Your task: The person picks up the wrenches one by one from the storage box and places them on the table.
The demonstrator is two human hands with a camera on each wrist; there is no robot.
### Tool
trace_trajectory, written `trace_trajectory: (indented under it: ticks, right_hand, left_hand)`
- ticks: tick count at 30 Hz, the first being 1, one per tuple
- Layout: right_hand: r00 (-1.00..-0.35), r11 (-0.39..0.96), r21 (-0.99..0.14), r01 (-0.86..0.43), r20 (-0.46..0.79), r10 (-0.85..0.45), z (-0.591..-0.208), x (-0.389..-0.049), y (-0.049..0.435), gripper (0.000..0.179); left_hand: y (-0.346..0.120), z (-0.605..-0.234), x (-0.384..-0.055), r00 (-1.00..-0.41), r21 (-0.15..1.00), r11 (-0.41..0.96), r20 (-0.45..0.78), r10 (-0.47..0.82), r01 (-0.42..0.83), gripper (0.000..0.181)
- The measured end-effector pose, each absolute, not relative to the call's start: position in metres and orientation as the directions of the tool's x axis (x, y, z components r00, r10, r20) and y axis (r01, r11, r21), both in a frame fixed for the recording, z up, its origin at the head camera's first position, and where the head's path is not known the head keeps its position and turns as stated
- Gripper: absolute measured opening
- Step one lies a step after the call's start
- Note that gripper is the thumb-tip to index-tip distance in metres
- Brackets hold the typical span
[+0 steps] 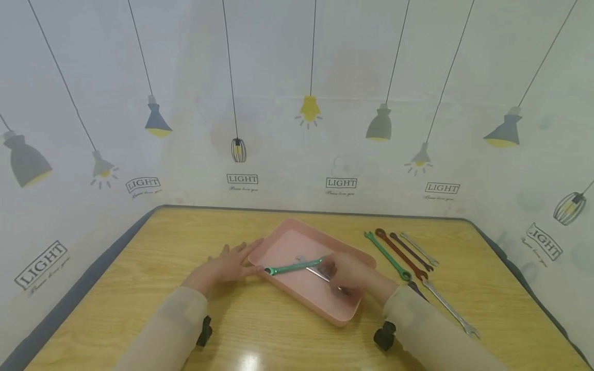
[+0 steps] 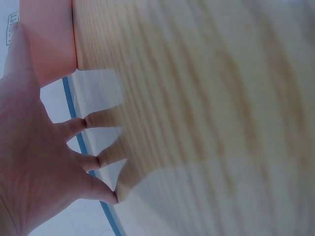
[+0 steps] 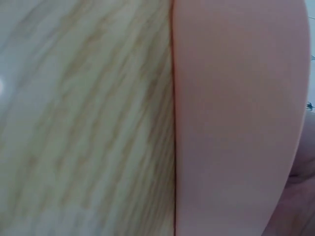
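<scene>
A pink tray (image 1: 297, 293) lies slantwise on the wooden table. My right hand (image 1: 350, 273) is over its right part, fingers curled at one end of a green ratchet wrench (image 1: 294, 268). The wrench's ring end overlaps the tray's left rim. Beneath it a silver wrench (image 1: 317, 273) lies in the tray, partly hidden by my right hand. My left hand (image 1: 227, 265) is at the tray's left corner with fingers spread, thumb and forefinger along the rim. In the left wrist view its other fingertips touch the table. The tray's wall blocks most of my right hand (image 3: 300, 196) in the right wrist view.
Right of the tray lie a second green wrench (image 1: 387, 255), a red-brown wrench (image 1: 401, 252), a dark purple wrench (image 1: 410, 250), a small silver wrench (image 1: 419, 248) and a longer silver wrench (image 1: 450, 308). A dark wrench (image 1: 417, 290) is partly covered by my right sleeve. A lamp-printed curtain (image 1: 278, 77) surrounds the table.
</scene>
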State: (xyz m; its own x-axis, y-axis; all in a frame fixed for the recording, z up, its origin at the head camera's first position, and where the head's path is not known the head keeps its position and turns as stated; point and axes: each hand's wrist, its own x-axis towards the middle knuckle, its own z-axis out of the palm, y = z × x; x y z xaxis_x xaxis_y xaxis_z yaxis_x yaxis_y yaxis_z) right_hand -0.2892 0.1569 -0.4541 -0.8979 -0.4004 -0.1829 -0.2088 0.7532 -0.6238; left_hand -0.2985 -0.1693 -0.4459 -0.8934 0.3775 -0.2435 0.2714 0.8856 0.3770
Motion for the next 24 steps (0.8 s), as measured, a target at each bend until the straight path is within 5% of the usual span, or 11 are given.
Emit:
trace_trajectory:
  ticks: [14,24]
  right_hand:
    - [-0.867,0.788,-0.578,-0.211,-0.261,-0.424,-0.442,-0.285,0.158,0.069]
    - [-0.833,0.817,-0.563,-0.125,-0.387,-0.395,-0.435,-0.281,0.16,0.058]
  left_hand:
    - [-0.169,-0.446,-0.3,-0.892,0.376,0.885,-0.242,0.381,0.276,0.08]
    - [-0.169,-0.446,-0.299,-0.895,0.384,0.887,-0.252,0.369,0.258,0.081]
